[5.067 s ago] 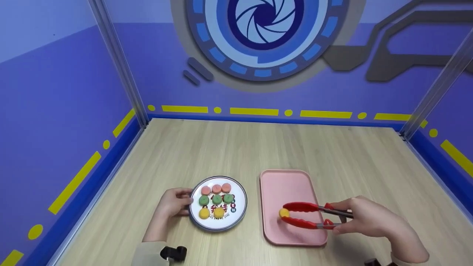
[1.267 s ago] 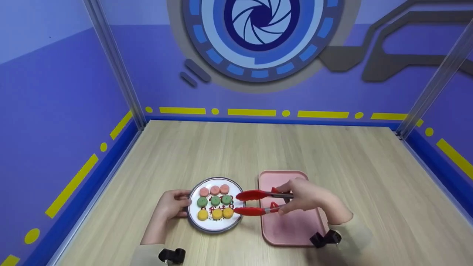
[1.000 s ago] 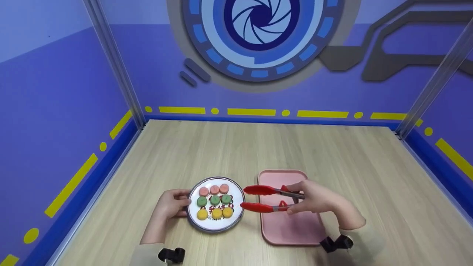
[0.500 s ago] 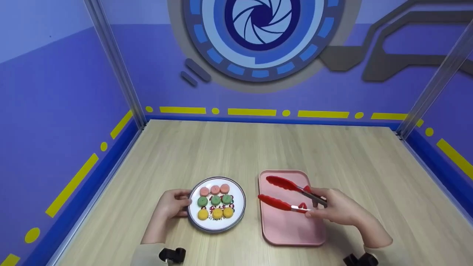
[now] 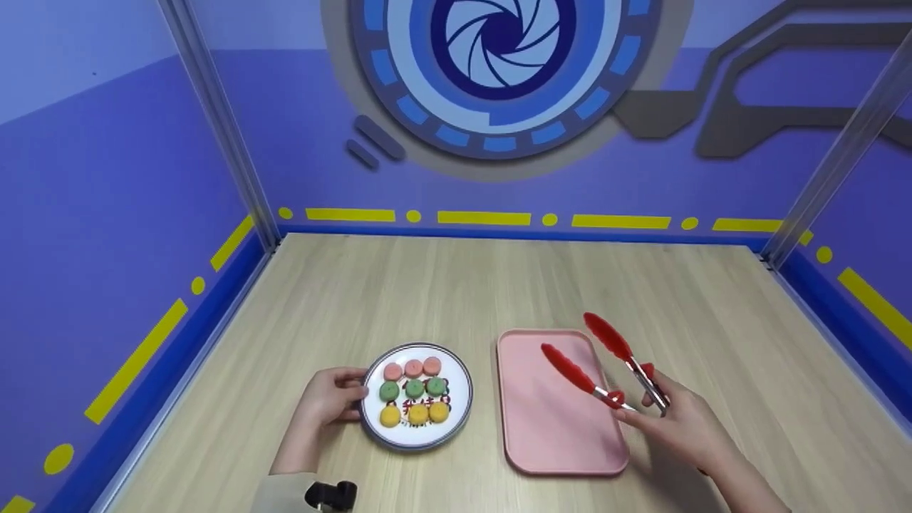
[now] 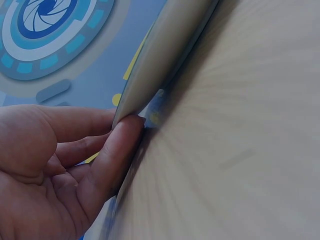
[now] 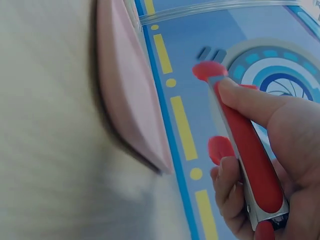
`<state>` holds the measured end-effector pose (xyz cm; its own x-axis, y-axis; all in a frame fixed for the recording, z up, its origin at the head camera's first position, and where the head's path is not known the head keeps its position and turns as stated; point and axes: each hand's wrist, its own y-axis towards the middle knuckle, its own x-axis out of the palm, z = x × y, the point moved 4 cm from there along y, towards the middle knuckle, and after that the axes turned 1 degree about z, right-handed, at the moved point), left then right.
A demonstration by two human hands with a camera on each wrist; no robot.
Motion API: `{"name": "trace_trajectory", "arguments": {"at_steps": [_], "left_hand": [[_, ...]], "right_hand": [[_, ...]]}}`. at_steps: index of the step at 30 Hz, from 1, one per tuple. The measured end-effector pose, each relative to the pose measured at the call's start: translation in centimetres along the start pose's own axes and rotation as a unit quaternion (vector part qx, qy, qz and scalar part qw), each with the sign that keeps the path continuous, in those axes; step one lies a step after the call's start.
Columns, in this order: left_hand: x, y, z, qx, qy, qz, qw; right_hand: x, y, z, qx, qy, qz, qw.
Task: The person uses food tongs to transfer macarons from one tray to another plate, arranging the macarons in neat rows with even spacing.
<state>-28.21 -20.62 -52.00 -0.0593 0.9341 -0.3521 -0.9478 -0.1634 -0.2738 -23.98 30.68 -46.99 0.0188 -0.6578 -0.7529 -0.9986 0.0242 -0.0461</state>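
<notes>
My left hand (image 5: 329, 399) pinches the left rim of a round white plate (image 5: 458, 388) with a dark edge line; the left wrist view shows thumb and fingers on that rim. On the plate lie small macaron-like rounds in rows: pink (image 5: 413, 368) at the back, green (image 5: 414, 388) in the middle, yellow (image 5: 419, 414) in front. My right hand (image 5: 680, 424) grips red-tipped metal tongs (image 5: 570, 367), their arms spread with nothing between the tips. The tongs hang over the right side of a pink tray (image 5: 556, 434). In the right wrist view the thumb presses along one tong arm.
The wooden table (image 5: 399, 285) extends behind the plate and tray. Blue-purple panels (image 5: 470, 192) with yellow dashes enclose its back and sides, with metal posts (image 5: 246, 157) at the corners. A narrow strip of table separates plate from tray.
The tongs held a yellow macaron-like round over the tray; it now lies at the right end of the plate's front row. Right hand and tongs have swung back rightward. The left hand stayed.
</notes>
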Motion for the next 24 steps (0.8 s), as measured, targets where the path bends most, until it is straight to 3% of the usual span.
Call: {"name": "trace_trajectory", "arguments": {"at_steps": [7, 24], "left_hand": [[0.0, -0.1, 0.1, 0.005, -0.011, -0.002, 0.9999], [0.0, 0.0, 0.1, 0.009, -0.005, 0.003, 0.9999]], "right_hand": [[-0.3, -0.9, 2.7, 0.100, 0.019, 0.003, 0.995], [-0.2, -1.1, 7.0, 0.232, 0.059, -0.007, 0.971]]}}
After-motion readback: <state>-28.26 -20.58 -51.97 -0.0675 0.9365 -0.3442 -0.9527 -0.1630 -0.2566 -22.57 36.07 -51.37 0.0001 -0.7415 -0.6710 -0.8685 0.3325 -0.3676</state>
